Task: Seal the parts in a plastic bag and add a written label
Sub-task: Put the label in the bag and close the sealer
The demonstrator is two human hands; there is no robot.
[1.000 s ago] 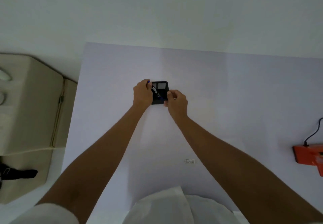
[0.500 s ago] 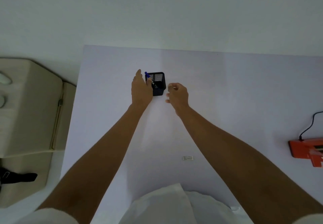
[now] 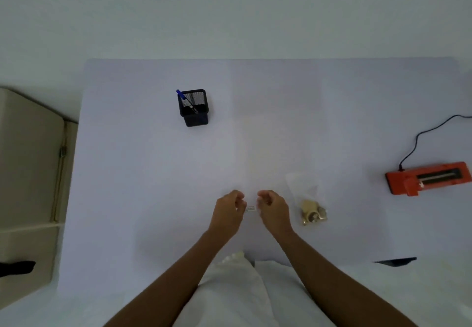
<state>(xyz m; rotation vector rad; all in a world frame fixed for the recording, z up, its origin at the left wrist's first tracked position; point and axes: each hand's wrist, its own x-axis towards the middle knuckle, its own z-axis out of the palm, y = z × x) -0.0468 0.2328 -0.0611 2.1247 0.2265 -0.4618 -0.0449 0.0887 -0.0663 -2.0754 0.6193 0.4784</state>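
your left hand [image 3: 228, 210] and right hand [image 3: 273, 209] sit close together near the table's [image 3: 143, 173] front edge, fingers curled, with the small label [image 3: 250, 209] between them; whether either one grips it, i cannot tell. its print is too small to read. the clear bag [image 3: 310, 206] of brass parts lies just right of your right hand. the pen [image 3: 186, 100] stands in the black mesh holder [image 3: 194, 108], far left. the orange sealer [image 3: 429, 178] is well to the right.

On the table [image 3: 127, 199], the pen holder [image 3: 194, 109] sits at 11 o'clock with a pen [image 3: 186, 100] inside. The heat sealer [image 3: 429, 178] lies at 3 o'clock. The bagged parts [image 3: 311, 211] lie at 4 o'clock, just right of the label [image 3: 250, 209].
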